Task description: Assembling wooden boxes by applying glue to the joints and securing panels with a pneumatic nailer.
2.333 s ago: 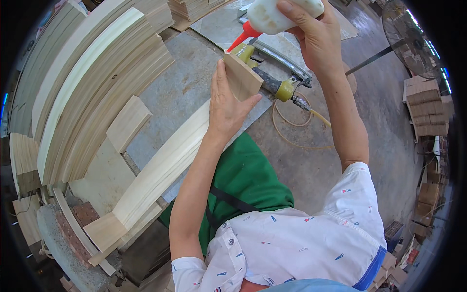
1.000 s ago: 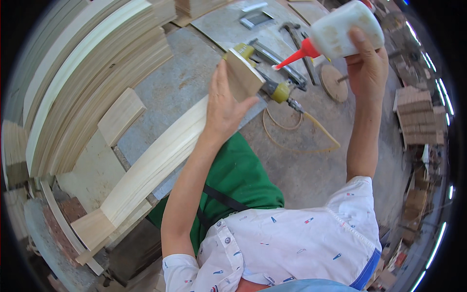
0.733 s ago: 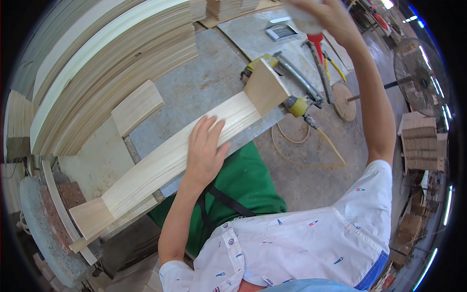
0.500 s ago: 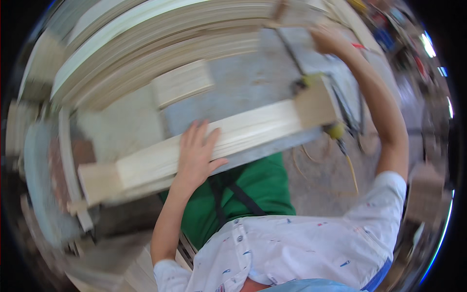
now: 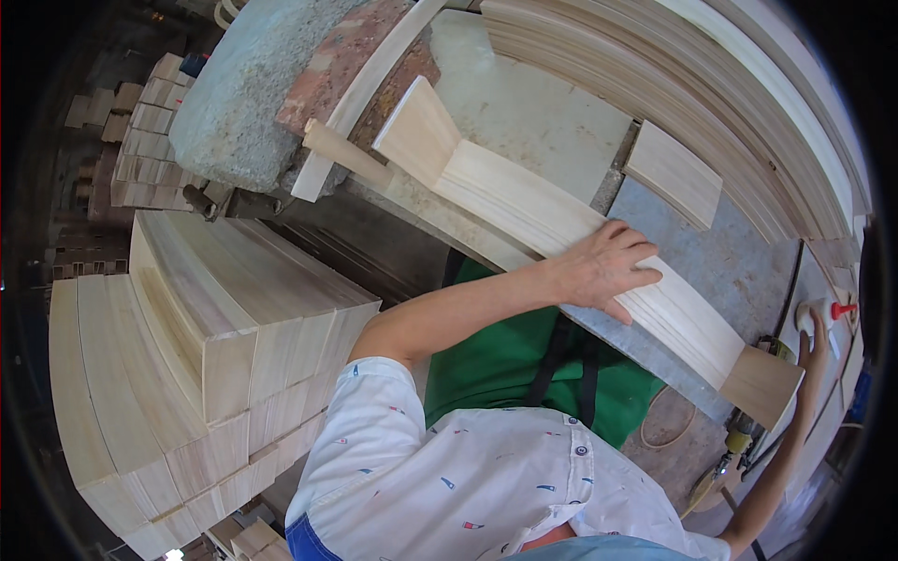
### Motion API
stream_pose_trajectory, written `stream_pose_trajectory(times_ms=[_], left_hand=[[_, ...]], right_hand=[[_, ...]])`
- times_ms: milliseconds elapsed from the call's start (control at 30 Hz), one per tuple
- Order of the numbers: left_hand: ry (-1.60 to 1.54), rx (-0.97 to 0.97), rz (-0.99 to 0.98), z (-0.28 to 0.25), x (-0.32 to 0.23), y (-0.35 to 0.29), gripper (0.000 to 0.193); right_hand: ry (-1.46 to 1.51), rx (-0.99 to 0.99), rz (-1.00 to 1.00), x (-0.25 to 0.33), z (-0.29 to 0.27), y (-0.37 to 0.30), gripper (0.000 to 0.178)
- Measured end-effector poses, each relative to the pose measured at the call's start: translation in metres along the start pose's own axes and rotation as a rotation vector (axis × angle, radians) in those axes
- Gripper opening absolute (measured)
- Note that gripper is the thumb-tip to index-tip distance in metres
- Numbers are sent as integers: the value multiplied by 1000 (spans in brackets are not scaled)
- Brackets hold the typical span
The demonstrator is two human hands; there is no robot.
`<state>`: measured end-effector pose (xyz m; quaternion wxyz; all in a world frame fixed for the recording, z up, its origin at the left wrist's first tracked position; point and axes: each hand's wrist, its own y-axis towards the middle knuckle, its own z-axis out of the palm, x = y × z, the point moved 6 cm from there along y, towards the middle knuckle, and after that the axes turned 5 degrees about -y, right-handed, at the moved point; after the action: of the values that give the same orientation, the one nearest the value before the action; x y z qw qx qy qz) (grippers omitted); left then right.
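Steadily, a person in a white patterned shirt [image 5: 468, 467] and a green garment [image 5: 505, 360] is working over a long pale board [image 5: 519, 196], which is lying along the near edge of a grey tabletop [image 5: 748, 257]. The left hand [image 5: 608, 266] is resting near the middle of the long board, its fingers parted wide and slightly bent over the wood. Past the long board's right end, the right hand [image 5: 815, 338] is touching a white squeeze bottle [image 5: 812, 318] with a red nozzle [image 5: 844, 309]; whether the fingers are closing firmly around it, one cannot tell. A left end panel [image 5: 419, 133] and a right end panel [image 5: 762, 385] are standing up from the long board's two ends. Just beside its right end, an olive-green air tool [image 5: 739, 438] is showing partly from behind the right panel. Beyond the long board, a loose wooden block [image 5: 675, 173] is lying well apart from it, in front of a stack of curved boards [image 5: 636, 103]. Off its left end, a reddish brick [image 5: 323, 79] is sitting against a rough grey block [image 5: 234, 112], while more stacked timber [image 5: 224, 327] is rising to its near left.
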<state>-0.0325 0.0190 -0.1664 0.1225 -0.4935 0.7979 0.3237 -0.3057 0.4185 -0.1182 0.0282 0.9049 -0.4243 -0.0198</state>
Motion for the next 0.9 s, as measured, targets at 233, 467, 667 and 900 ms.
stream_pose_trajectory(times_ms=[233, 467, 667, 900], left_hand=[[89, -67, 27, -26, 42, -6, 73], [116, -78, -15, -35, 46, -14, 72], [113, -89, -39, -37, 45, -19, 72], [91, -73, 0, -32, 54, -3, 71]], right_hand=[[866, 115, 254, 45, 8, -79, 63], [921, 197, 235, 115, -1, -80, 73], [1019, 198, 431, 150, 13, -70, 54], [910, 71, 490, 147, 2, -74, 38]])
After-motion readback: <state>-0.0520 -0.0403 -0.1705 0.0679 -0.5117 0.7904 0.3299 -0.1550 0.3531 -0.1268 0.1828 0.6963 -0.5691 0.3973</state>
